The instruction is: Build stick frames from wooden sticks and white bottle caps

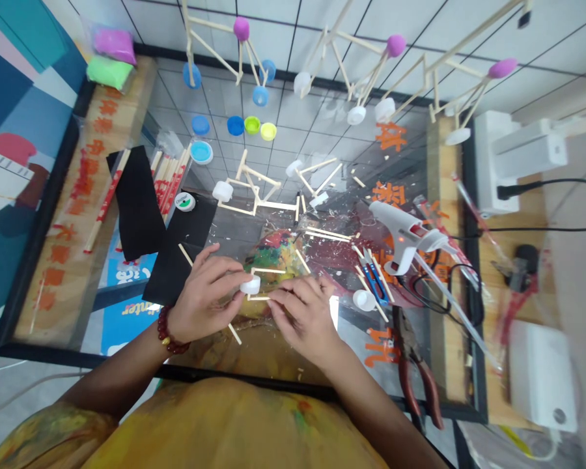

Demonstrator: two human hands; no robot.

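Matt pale wood sticks [268, 270], smooth white plastic bottle cap [250, 284]
From here I read the glue gun [395, 225] as glossy white plastic, the pliers [410, 352] as metal with red grips.

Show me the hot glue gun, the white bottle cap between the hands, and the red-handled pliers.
hot glue gun [395, 228], head view, point on its white body
white bottle cap [251, 284], head view, point on its side
red-handled pliers [432, 400], head view, point on one red handle

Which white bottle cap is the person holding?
The white bottle cap on the small stick frame, pinched by the left hand. Another white cap lies apart from the hands, beside the blue-handled scissors.
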